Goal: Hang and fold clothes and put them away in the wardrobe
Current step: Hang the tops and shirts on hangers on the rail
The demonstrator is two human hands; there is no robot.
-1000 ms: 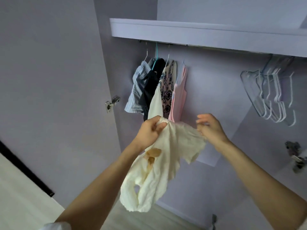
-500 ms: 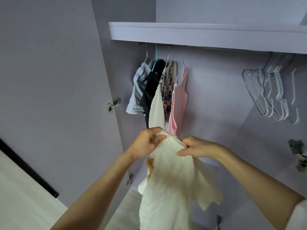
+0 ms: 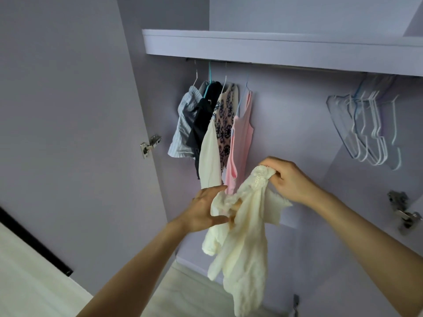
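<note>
Cream crinkled cotton, lace-trimmed at one edge, a tan patch near the middle fold — garment [image 3: 242, 243], bunched and hanging in mid-air before the open wardrobe [image 3: 297, 133], well below the rail [image 3: 229, 62] and just in front of the clothes already hung.

Grip, right hand [image 3: 288, 179]: clenched on the lace edge, fingers curled over the fabric at the garment's highest point. Grip, left hand [image 3: 203, 211]: grasping a gathered fold lower down and to the left, thumb pressed across the cloth. Bulk of the garment draped below and between both grips; one short sleeve sticking out under the right wrist; long tail reaching down toward the floor [image 3: 190, 291].

Step in hand, as judged: sorting out the garment to find neckline and shoulders ahead of hanging. Best done by running each grip along the lace edge to a shoulder seam, shaking out the twist, keeping the tail off the floor, then freeing one grip for a hanger.

Surroundings: hung clothes [image 3: 215, 124] at the rail's left end — striped, dark, patterned, cream, pink; empty hangers [image 3: 370, 131] grouped far right; shelf [image 3: 274, 49] above; door hinge [image 3: 150, 144] at left.
</note>
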